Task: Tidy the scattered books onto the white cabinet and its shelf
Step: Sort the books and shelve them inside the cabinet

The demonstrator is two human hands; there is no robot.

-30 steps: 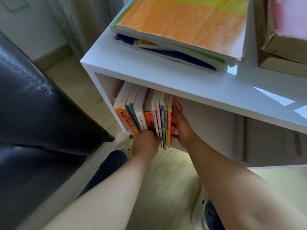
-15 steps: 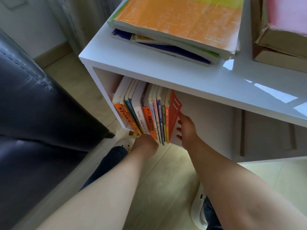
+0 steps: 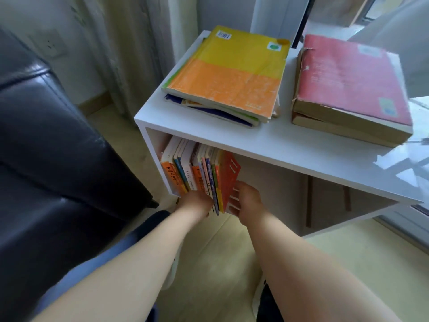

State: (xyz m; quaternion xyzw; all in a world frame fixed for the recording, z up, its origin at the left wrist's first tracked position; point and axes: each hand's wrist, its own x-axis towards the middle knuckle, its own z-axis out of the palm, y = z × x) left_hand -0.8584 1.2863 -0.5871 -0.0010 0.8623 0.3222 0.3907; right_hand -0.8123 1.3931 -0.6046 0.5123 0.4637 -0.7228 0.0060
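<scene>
1. A white cabinet (image 3: 267, 145) stands beside a black sofa (image 3: 46, 135).
2. On its shelf stands a row of books (image 3: 197, 173). The left hand (image 3: 197, 203) is curled at their lower edge; its grip is too blurred to tell.
3. The right hand (image 3: 249, 201) presses spread fingers on the end red book (image 3: 228, 177).
4. On top lie an orange-yellow stack (image 3: 232, 73) and a thick pink book (image 3: 348, 77).

white cabinet (image 3: 290, 145), yellow-over-orange book (image 3: 232, 73) on top, pink-red book (image 3: 348, 77) beside it, red book (image 3: 228, 180) with white bars, black sofa (image 3: 46, 147), pale wood floor (image 3: 348, 259)
</scene>
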